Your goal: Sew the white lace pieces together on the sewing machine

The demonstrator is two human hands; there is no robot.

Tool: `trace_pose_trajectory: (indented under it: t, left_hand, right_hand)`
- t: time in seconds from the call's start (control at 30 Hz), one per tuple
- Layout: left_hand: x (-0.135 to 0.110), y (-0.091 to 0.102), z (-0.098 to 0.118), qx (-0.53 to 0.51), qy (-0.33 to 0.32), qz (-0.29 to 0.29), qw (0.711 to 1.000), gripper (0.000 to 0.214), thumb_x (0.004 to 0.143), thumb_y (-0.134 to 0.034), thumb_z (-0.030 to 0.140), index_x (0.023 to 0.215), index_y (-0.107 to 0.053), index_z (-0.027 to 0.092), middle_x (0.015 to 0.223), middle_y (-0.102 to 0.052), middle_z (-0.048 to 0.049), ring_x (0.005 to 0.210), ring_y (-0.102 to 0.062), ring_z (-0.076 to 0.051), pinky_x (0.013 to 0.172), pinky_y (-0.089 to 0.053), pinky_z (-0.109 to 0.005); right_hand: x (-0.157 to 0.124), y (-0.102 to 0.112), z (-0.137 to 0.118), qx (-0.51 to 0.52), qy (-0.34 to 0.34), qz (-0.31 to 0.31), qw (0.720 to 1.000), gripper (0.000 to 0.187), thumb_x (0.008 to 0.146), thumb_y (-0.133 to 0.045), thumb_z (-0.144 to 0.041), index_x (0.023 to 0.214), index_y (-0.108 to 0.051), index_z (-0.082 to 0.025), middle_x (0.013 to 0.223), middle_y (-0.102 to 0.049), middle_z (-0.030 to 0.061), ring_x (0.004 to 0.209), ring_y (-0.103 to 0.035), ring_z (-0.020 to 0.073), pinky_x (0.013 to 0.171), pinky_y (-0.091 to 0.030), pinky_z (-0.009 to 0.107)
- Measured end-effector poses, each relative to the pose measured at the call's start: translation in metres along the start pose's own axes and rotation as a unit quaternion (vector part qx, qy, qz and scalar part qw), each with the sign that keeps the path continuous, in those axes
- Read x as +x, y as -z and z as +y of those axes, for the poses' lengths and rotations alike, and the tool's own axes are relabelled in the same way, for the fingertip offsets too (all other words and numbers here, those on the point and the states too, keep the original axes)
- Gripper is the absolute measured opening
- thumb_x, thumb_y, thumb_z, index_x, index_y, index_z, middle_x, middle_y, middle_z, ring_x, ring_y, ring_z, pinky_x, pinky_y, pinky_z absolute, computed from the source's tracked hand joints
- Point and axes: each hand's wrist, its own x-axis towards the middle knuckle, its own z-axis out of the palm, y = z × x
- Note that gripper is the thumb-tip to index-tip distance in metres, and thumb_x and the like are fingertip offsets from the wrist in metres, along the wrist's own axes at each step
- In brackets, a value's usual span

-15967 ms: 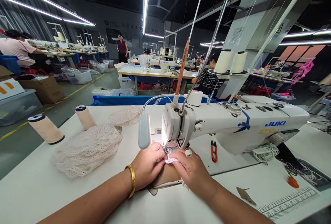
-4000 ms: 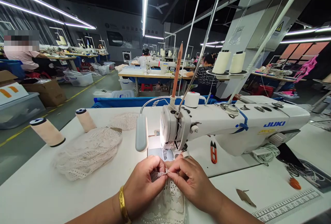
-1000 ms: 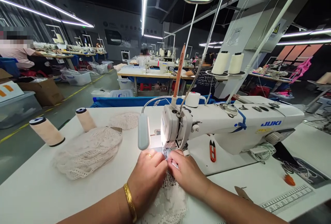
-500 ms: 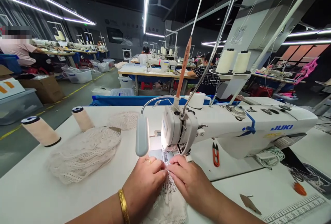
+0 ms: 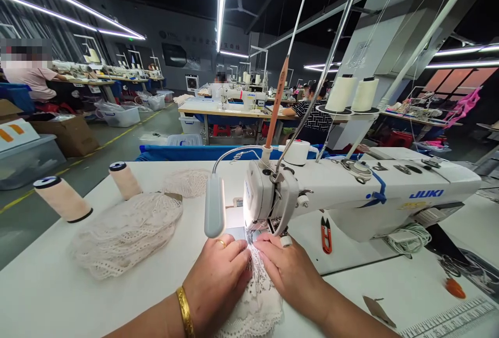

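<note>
White lace fabric (image 5: 255, 301) runs from the table's front edge up to the needle area of a white sewing machine (image 5: 268, 197). On its left side my left hand (image 5: 222, 275), with a ring and a gold bangle, pinches the lace with curled fingers. My right hand (image 5: 290, 273) grips the lace's right side, its fingertips close to the presser foot (image 5: 250, 235). Both hands are closed and nearly meet just in front of the foot. A lit lamp (image 5: 214, 205) hangs left of the needle. The fingertips partly hide the lace under them.
On the left lie a lace pile (image 5: 132, 229) and two thread cones, one a peach cone (image 5: 62, 200). Right of the needle are red thread snips (image 5: 326, 235), a brown scrap (image 5: 379, 309) and a clear ruler (image 5: 448, 320). Co-workers sit at machines beyond.
The lace between my hands lies flatter and shows more of its pattern. My right hand's fingers have shifted slightly, and the left hand has barely moved.
</note>
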Motion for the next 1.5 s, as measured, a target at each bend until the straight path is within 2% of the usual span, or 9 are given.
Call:
trace_pose_trajectory:
  t: [0.47, 0.67, 0.87, 1.03, 1.17, 1.27, 1.37, 1.43, 1.5]
  left_hand:
    - [0.002, 0.001, 0.002, -0.003, 0.004, 0.009, 1.000, 0.014, 0.094, -0.057, 0.010, 0.097, -0.067, 0.021, 0.099, -0.076, -0.0050, 0.088, -0.065, -0.028, 0.079, -0.051, -0.046]
    - [0.002, 0.000, 0.001, -0.002, 0.007, 0.009, 1.000, 0.014, 0.095, -0.057, 0.011, 0.097, -0.068, 0.020, 0.099, -0.076, -0.0055, 0.089, -0.065, -0.029, 0.079, -0.051, -0.048]
    - [0.001, 0.000, 0.000, -0.006, 0.011, 0.006, 1.000, 0.015, 0.095, -0.055, 0.011, 0.094, -0.068, 0.019, 0.101, -0.077, -0.0061, 0.088, -0.064, -0.029, 0.079, -0.051, -0.048]
    - [0.002, -0.003, -0.003, -0.015, 0.018, 0.004, 1.000, 0.018, 0.096, -0.056, 0.012, 0.101, -0.071, 0.019, 0.103, -0.077, -0.0072, 0.093, -0.066, -0.030, 0.083, -0.051, -0.050]
    - [0.000, 0.005, -0.003, -0.042, 0.030, -0.024, 0.998, 0.014, 0.092, -0.064, 0.016, 0.102, -0.072, 0.019, 0.111, -0.077, -0.0081, 0.102, -0.066, -0.032, 0.090, -0.050, -0.053]
    - [-0.003, 0.019, 0.000, -0.077, 0.038, -0.074, 0.994, 0.022, 0.081, -0.083, 0.033, 0.097, -0.073, 0.022, 0.118, -0.075, -0.0064, 0.106, -0.064, -0.032, 0.095, -0.048, -0.054]
    - [-0.004, 0.028, 0.006, -0.074, 0.037, -0.154, 0.985, 0.048, 0.062, -0.097, 0.050, 0.096, -0.074, 0.024, 0.117, -0.073, -0.0054, 0.107, -0.063, -0.034, 0.097, -0.048, -0.054]
    - [-0.005, 0.026, 0.010, -0.048, 0.037, -0.174, 0.983, 0.036, 0.069, -0.093, 0.040, 0.091, -0.071, 0.022, 0.113, -0.073, -0.0056, 0.104, -0.064, -0.033, 0.096, -0.049, -0.053]
    - [-0.006, 0.020, 0.012, -0.035, 0.028, -0.150, 0.988, 0.012, 0.081, -0.077, 0.018, 0.085, -0.066, 0.020, 0.107, -0.073, -0.0051, 0.099, -0.065, -0.028, 0.093, -0.050, -0.047]
  right_hand:
    - [0.003, 0.000, 0.001, -0.016, -0.016, 0.000, 1.000, 0.028, 0.097, -0.051, -0.008, 0.106, -0.071, -0.026, 0.104, -0.072, 0.0077, 0.096, -0.068, 0.0255, 0.078, -0.056, 0.035]
    - [0.002, -0.003, 0.002, -0.030, -0.028, -0.013, 0.999, 0.026, 0.096, -0.051, -0.008, 0.104, -0.070, -0.023, 0.107, -0.073, 0.0103, 0.098, -0.068, 0.0282, 0.078, -0.058, 0.038]
    - [0.007, 0.002, -0.001, -0.031, -0.026, 0.000, 0.999, 0.026, 0.095, -0.053, -0.006, 0.100, -0.071, -0.025, 0.103, -0.074, 0.0079, 0.098, -0.068, 0.0261, 0.080, -0.057, 0.036]
    - [0.006, 0.000, 0.001, -0.032, -0.027, -0.011, 0.999, 0.026, 0.095, -0.054, -0.006, 0.101, -0.072, -0.024, 0.108, -0.073, 0.0097, 0.101, -0.067, 0.0279, 0.080, -0.057, 0.038]
    - [-0.001, 0.007, 0.004, -0.019, -0.006, -0.025, 0.999, 0.028, 0.099, -0.049, -0.007, 0.107, -0.072, -0.022, 0.118, -0.072, 0.0127, 0.106, -0.066, 0.0302, 0.083, -0.057, 0.042]
    - [-0.005, 0.026, 0.001, 0.045, 0.033, -0.076, 0.996, 0.016, 0.103, -0.063, -0.023, 0.118, -0.068, -0.022, 0.126, -0.072, 0.0103, 0.109, -0.066, 0.0293, 0.089, -0.055, 0.043]
    - [-0.005, 0.043, -0.003, 0.105, 0.047, -0.180, 0.977, 0.046, 0.086, -0.090, -0.046, 0.119, -0.065, -0.025, 0.126, -0.070, 0.0036, 0.110, -0.064, 0.0273, 0.094, -0.054, 0.039]
    - [-0.004, 0.048, -0.005, 0.100, 0.045, -0.211, 0.971, 0.037, 0.086, -0.090, -0.040, 0.109, -0.065, -0.025, 0.123, -0.070, 0.0016, 0.108, -0.063, 0.0260, 0.093, -0.052, 0.038]
    - [-0.003, 0.046, -0.004, 0.085, 0.053, -0.208, 0.973, 0.012, 0.098, -0.074, -0.020, 0.100, -0.062, -0.024, 0.113, -0.070, 0.0015, 0.101, -0.063, 0.0234, 0.088, -0.050, 0.036]
